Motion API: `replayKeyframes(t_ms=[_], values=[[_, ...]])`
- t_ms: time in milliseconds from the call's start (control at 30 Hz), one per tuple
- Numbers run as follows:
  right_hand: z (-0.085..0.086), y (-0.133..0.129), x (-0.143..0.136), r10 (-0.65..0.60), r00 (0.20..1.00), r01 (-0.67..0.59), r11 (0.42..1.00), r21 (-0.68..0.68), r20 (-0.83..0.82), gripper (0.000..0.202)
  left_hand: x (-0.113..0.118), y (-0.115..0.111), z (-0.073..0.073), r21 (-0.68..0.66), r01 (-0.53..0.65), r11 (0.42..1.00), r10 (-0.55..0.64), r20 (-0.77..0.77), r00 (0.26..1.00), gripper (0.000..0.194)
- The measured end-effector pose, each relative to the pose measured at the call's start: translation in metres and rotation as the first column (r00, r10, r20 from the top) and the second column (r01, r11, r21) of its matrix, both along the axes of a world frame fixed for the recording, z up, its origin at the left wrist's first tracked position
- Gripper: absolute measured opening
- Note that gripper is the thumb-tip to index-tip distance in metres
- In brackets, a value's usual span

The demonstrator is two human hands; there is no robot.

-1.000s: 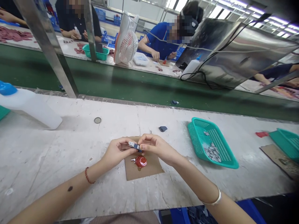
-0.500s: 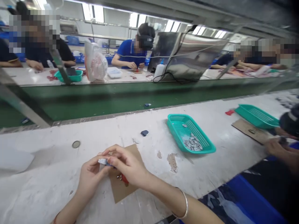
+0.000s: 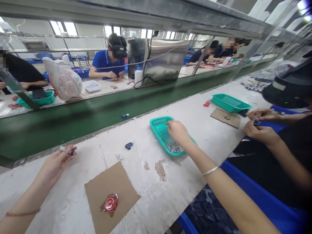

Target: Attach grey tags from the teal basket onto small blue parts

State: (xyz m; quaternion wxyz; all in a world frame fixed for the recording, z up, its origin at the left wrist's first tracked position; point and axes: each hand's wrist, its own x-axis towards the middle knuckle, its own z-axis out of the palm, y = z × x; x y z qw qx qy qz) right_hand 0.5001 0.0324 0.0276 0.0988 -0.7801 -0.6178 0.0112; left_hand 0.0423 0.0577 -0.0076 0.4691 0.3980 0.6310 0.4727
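My left hand (image 3: 52,169) is at the left, over the far edge of the table, its fingers closed on a small dark-blue piece (image 3: 71,152) with a whitish part beside it. My right hand (image 3: 179,132) reaches over a green plastic basket (image 3: 156,136). Its fingers are curled together, and whatever they may hold is hidden. Small silvery-grey pieces (image 3: 174,148) lie in the basket below that hand. Between my arms, a brown cardboard square (image 3: 122,182) carries a shiny red round object (image 3: 111,203) with wet-looking brownish smears around it.
A dark-blue piece (image 3: 129,145) lies on the white table (image 3: 141,182); another (image 3: 125,115) is on the green strip (image 3: 102,120) beyond. To the right, a co-worker's hands (image 3: 262,126) work near a second basket (image 3: 231,104) and cardboard (image 3: 225,117). A blue bin (image 3: 243,182) stands below the table edge.
My hands have separated: the left went left and outward with the blue piece, the right moved to the basket. The cardboard and its red object are now uncovered. The view has turned right.
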Motion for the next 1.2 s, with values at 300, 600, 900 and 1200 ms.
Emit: replayKeyframes(t_ms=[300,600,900,1200], values=[[-0.019,0.014,0.028,-0.023,0.978,0.064,0.979,-0.195,0.206,0.033,0.009,0.097,-0.003,0.059,0.081,0.995,-0.004,-0.789,0.615,0.039],[-0.023,0.003,0.035,0.028,0.993,-0.005,0.979,-0.202,0.112,0.022,0.029,0.112,0.003,0.046,0.271,0.962,-0.031,-0.962,0.271,0.031],[-0.026,-0.014,0.026,0.058,0.998,-0.059,0.995,-0.081,-0.005,0.020,0.151,0.127,-0.005,0.114,0.513,0.851,-0.172,-0.862,0.476,0.035],[-0.015,-0.037,0.004,0.076,0.965,-0.027,0.981,0.194,-0.250,0.025,0.148,0.114,0.000,0.205,0.312,0.928,-0.250,-0.280,0.927,0.035]])
